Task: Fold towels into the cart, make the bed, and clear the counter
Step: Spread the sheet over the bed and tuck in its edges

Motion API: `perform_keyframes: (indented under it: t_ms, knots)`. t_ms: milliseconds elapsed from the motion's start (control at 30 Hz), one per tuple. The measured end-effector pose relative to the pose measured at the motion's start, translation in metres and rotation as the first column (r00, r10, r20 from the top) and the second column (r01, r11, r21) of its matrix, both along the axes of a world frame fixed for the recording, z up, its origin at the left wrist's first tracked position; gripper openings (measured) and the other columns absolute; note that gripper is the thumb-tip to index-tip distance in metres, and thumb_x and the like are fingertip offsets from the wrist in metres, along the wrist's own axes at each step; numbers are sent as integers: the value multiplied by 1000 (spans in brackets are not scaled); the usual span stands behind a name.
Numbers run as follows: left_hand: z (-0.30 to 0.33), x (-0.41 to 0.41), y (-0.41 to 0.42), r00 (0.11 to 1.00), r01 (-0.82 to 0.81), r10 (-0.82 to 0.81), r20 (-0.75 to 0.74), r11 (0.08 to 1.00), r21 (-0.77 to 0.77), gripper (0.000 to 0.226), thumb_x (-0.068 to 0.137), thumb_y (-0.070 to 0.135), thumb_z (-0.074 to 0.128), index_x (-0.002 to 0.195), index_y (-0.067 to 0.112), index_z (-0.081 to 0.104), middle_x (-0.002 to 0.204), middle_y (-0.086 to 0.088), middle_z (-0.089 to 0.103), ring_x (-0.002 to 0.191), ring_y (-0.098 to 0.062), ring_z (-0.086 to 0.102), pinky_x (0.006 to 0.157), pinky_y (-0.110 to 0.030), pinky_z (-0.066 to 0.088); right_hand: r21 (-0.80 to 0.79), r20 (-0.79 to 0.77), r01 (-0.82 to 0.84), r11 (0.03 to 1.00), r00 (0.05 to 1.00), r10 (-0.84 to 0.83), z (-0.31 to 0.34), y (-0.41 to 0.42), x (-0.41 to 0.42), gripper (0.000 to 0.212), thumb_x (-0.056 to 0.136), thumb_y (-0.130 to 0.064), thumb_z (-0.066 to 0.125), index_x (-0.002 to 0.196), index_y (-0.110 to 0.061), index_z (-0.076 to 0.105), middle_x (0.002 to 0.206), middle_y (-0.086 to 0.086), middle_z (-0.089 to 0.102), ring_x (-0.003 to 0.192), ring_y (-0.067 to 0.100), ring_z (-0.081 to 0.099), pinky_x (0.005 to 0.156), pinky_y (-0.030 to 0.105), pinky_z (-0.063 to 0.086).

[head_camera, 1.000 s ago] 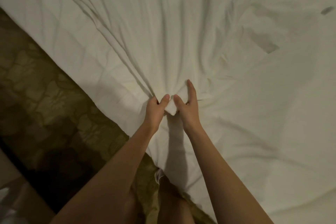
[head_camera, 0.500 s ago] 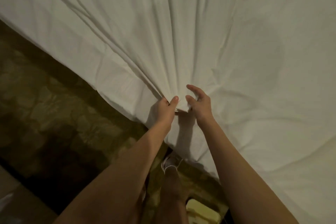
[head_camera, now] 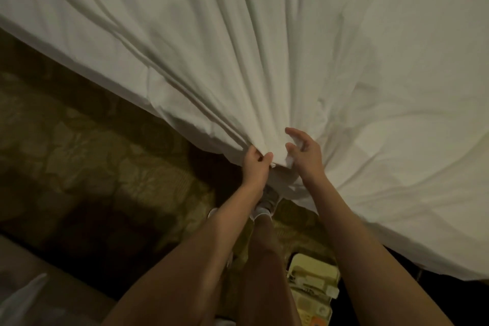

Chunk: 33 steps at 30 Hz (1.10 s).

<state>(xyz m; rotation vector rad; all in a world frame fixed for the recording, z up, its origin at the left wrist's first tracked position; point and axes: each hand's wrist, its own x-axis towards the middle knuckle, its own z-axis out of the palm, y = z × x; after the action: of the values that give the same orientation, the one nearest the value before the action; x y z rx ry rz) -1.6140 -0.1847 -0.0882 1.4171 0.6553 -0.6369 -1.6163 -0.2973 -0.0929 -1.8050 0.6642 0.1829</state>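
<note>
- The white sheet (head_camera: pixel 264 47) lies spread over the bed and fills the top and right of the view. One corner of it is bunched up at the bed's near corner.
- The left hand (head_camera: pixel 255 167) holds that bunched corner. Its fingers (head_camera: pixel 267 156) are curled tight round the cloth, and long folds run up the sheet from the grip.
- The right hand (head_camera: pixel 304 151) is just beside it, with its fingers spread wide and loose. They seem to hold nothing, though a bit of cloth shows at the thumb.
- This looks like the bed-making step: pulling the sheet tight at the corner.
- Next, the right hand likely needs to grab the cloth too, so both can tug it flat or tuck it under.
- Below is brown patterned carpet (head_camera: pixel 87 156), a shoe (head_camera: pixel 267 201), and a pale yellow thing (head_camera: pixel 312 288) on the floor.
</note>
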Motion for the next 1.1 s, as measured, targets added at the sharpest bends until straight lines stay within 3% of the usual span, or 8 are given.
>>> perform_keyframes:
  t_ms: [67,167,333,433,600,733,867,1100]
  knots:
    - [5,4,8,996,-22,10,91,991,130,29,89,1,59,109,15,43,111,-6,56,105,-23,58,89,-31,51,-71,-26,-10,997,1000,9,0,1,1,37,90,2,51,120,-17,60,125,-5,57,108,13,56,97,21,43]
    - [15,16,19,958,-3,-118,261,907,421,37,83,1,66,109,12,42,122,-8,40,102,-18,50,82,-22,47,-166,-106,-24,986,994,7,4,2,2,36,90,-6,53,122,-22,59,129,7,44,93,11,51,87,19,44]
    - [35,63,8,701,267,-663,263,586,765,39,90,12,58,127,18,49,134,-2,40,120,-20,40,98,-35,41,-307,-91,35,951,994,-66,25,-16,26,37,91,-11,56,127,-17,56,150,13,8,134,29,29,107,27,34]
    - [57,99,-16,599,325,-758,259,525,786,47,92,8,51,137,16,41,140,-4,37,127,-22,35,105,-35,34,-330,-116,24,944,991,-66,44,-38,46,43,94,-17,53,136,-15,47,155,14,-1,140,32,25,113,35,29]
    - [100,163,-69,493,314,-817,298,487,815,55,88,0,46,141,12,39,142,-7,38,130,-25,35,107,-30,26,-409,-133,-59,911,991,5,81,-89,100,49,98,-23,48,143,-5,36,155,15,19,143,28,17,115,31,14]
    - [117,218,-96,375,276,-885,275,390,879,56,91,3,43,145,12,31,150,-6,31,140,-22,23,115,-31,11,-465,-146,-170,869,983,113,104,-124,143,53,100,-25,42,147,-6,25,157,12,16,146,29,6,116,36,9]
    - [120,273,-116,332,306,-921,205,311,900,55,93,8,42,146,12,28,153,-6,27,143,-21,17,116,-35,6,-531,-193,-242,812,968,162,118,-156,189,55,100,-26,41,148,-6,21,158,11,13,146,28,4,116,37,11]
    - [126,381,-154,263,370,-952,157,250,895,53,96,12,41,147,14,26,153,-5,26,143,-20,16,116,-35,8,-465,-178,-166,870,980,92,127,-200,275,58,100,-25,43,149,-6,19,158,9,14,146,23,6,116,33,10]
